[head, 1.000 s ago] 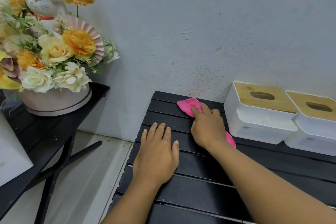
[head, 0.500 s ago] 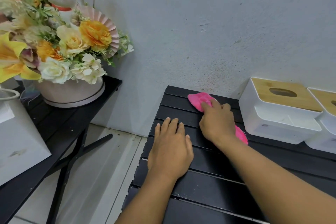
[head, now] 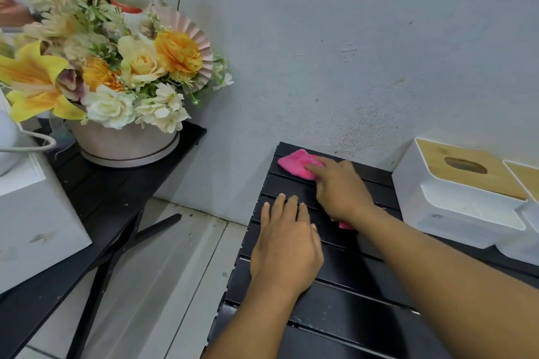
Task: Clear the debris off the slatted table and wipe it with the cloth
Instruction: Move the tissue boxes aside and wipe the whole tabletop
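A black slatted table (head: 344, 315) fills the lower middle, its far edge against the grey wall. A pink cloth (head: 296, 165) lies at the table's far left corner. My right hand (head: 341, 191) presses flat on the cloth; most of the cloth is hidden under it, with a bit showing near my wrist. My left hand (head: 287, 245) rests flat on the slats, fingers straight, just nearer to me and left of the right hand. I see no debris on the visible slats.
Two white tissue boxes with wooden lids (head: 460, 192) stand on the table's far right. To the left, a second black table (head: 116, 192) holds a flower pot with a cat figurine (head: 128, 143) and a white box (head: 32, 218). Tiled floor lies between the tables.
My right hand has slid the cloth left toward the table's far left corner. My left hand stays flat on the slats. My view has shifted left.
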`<state>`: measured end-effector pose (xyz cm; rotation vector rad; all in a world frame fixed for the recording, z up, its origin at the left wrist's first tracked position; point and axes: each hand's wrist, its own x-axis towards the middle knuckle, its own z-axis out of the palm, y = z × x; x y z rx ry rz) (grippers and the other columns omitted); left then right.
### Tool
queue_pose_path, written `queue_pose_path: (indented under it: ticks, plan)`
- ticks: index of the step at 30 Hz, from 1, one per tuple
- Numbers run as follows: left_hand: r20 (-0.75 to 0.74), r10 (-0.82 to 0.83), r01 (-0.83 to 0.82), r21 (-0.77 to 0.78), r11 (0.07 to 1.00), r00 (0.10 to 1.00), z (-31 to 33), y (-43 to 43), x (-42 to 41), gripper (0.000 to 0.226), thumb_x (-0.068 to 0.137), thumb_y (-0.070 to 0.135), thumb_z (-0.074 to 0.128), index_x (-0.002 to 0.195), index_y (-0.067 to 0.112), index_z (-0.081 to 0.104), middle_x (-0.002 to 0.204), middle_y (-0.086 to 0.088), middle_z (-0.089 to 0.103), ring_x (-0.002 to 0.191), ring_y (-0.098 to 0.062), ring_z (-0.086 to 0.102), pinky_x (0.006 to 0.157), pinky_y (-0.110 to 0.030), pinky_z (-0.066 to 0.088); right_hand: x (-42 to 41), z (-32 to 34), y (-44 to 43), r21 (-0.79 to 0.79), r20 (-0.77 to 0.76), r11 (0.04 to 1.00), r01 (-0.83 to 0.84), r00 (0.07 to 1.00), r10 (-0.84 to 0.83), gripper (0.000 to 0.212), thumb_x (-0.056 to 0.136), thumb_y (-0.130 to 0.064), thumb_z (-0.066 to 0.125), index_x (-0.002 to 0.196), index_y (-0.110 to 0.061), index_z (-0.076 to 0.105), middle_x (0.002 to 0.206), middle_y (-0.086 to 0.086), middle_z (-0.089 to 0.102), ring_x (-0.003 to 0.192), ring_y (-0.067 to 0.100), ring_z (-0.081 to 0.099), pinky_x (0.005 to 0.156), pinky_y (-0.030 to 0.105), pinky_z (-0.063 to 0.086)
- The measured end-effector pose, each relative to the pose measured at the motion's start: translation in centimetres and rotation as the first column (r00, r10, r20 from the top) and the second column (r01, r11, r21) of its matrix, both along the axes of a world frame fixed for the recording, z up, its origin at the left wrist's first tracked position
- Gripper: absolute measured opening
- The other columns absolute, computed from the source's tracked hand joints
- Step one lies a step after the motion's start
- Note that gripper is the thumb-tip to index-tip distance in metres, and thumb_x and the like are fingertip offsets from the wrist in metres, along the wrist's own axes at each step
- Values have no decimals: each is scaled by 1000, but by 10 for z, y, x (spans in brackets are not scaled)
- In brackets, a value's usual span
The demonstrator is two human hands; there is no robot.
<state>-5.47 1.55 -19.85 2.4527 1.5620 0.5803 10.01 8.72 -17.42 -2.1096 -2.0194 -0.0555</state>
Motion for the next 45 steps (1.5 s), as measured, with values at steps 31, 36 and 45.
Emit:
queue_pose_path:
  ticks: [31, 36, 45]
  plan:
    - [14, 5, -6, 59, 998, 1000, -6, 2, 0, 59, 92, 34, 24, 129, 7, 61, 137, -9, 57, 136, -29, 43, 115, -49, 31, 0, 24, 22, -200, 3, 980, 23, 1000, -22, 54, 92, -19, 37, 141, -40, 43, 143, -11, 46, 119, 32, 41, 100, 44, 40]
    - [16, -1, 0, 42, 999, 1000, -6, 1, -1, 61, 93, 35, 21, 132, 7, 59, 140, -9, 54, 137, -28, 41, 116, -49, 30, 12, 24, -5, -145, 39, 978, 152, 988, -148, 43, 95, -27, 34, 133, -38, 53, 136, -4, 52, 117, 33, 43, 90, 42, 43]
    - [13, 10, -11, 31, 999, 1000, -8, 2, 1, 58, 92, 33, 25, 128, 7, 62, 136, -9, 58, 134, -30, 45, 113, -50, 34, 7, 24, -25, -201, 97, 850, 487, 873, -477, 51, 85, -21, 44, 134, -7, 48, 133, 19, 44, 116, 39, 42, 94, 41, 39]
